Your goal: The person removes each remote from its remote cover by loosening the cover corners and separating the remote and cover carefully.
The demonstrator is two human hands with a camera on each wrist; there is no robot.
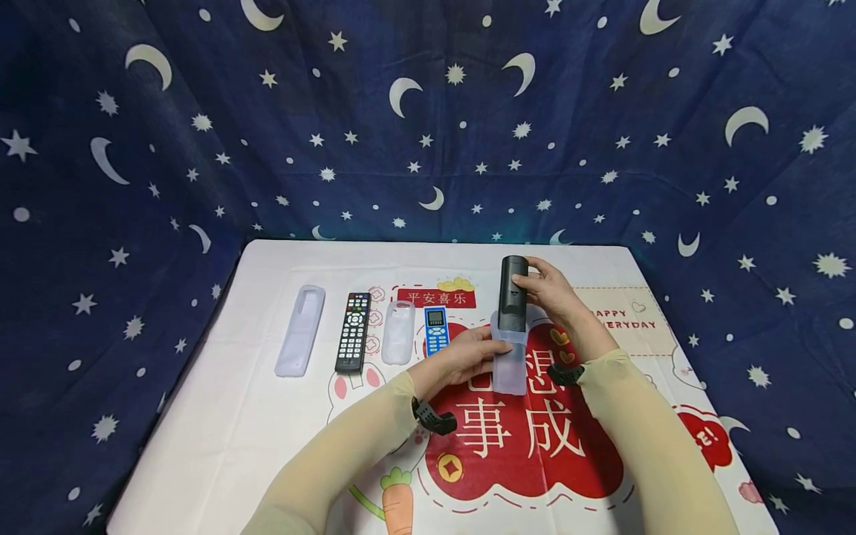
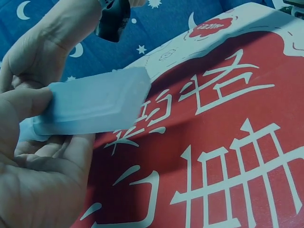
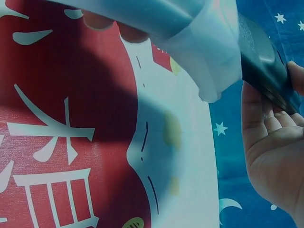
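Observation:
A black remote control (image 1: pixel 513 301) stands partly inside a translucent silicone sleeve (image 1: pixel 510 373), its upper part sticking out at the far end. My right hand (image 1: pixel 551 293) grips that upper part, thumb across its face and fingers behind. With thumb on top and fingers beneath, my left hand (image 1: pixel 469 354) pinches the sleeve from the left. In the left wrist view the sleeve's closed end (image 2: pixel 109 102) points away from the palm. The right wrist view shows the sleeve's mouth (image 3: pixel 209 50) folded back loosely around the remote.
To the left on the table lie a long translucent sleeve (image 1: pixel 301 331), a black remote with many buttons (image 1: pixel 353 334), a short translucent sleeve (image 1: pixel 399 333) and a small blue remote (image 1: pixel 436 327), partly behind my left hand. A starry blue curtain (image 1: pixel 455 148) hangs behind the table.

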